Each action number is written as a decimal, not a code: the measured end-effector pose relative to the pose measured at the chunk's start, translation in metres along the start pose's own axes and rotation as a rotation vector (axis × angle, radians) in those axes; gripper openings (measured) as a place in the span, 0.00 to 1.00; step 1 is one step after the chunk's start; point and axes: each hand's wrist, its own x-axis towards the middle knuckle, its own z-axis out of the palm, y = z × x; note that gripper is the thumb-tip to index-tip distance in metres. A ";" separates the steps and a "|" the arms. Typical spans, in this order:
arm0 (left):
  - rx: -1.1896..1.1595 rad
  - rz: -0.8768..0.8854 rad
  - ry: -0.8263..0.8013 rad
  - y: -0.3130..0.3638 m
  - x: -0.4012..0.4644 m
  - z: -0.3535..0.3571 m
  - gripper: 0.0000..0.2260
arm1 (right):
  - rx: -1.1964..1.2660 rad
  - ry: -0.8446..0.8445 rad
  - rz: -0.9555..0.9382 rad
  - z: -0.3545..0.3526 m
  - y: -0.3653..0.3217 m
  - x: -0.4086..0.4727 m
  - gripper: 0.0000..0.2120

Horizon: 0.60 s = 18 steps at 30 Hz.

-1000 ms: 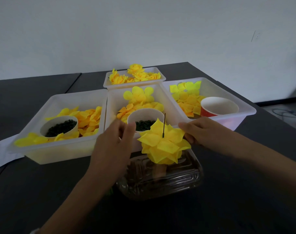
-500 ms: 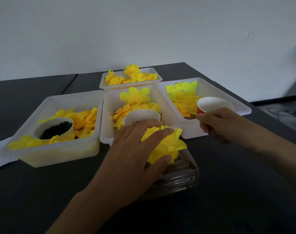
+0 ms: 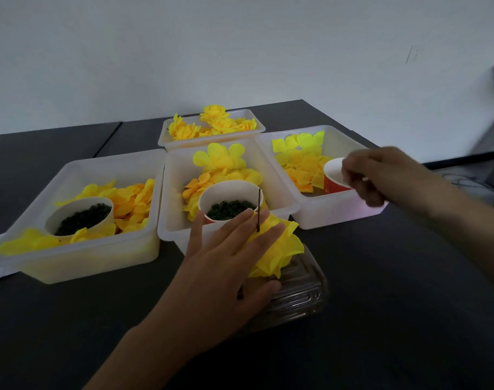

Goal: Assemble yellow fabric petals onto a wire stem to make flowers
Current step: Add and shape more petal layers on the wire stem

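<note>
A yellow fabric flower (image 3: 284, 247) sits on a dark wire stem (image 3: 258, 208) above a clear plastic box (image 3: 302, 294). My left hand (image 3: 229, 266) lies flat on the flower with straight fingers. The wire sticks up between two of them, and the thumb rests low by the box. My right hand (image 3: 381, 175) hovers over a red paper cup (image 3: 331, 184) in the right bin (image 3: 338, 213). Its fingertips are bunched at the cup's rim, and I cannot see whether they hold anything. Loose square yellow petals (image 3: 299, 161) lie in that bin.
The middle bin (image 3: 171, 178) holds round petals and a cup of dark rings (image 3: 229, 206). The left bin (image 3: 71, 261) holds petals and another cup of rings (image 3: 81, 215). A tray of finished flowers (image 3: 212, 125) stands at the back. White paper lies at the far left edge of the dark table.
My left hand has moved from beside the flower onto it and now presses it down. My right hand has left the flower and gone right and back to the red cup.
</note>
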 end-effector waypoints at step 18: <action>0.018 0.029 0.094 -0.001 0.002 0.014 0.29 | -0.971 -0.376 0.165 0.000 0.076 0.134 0.15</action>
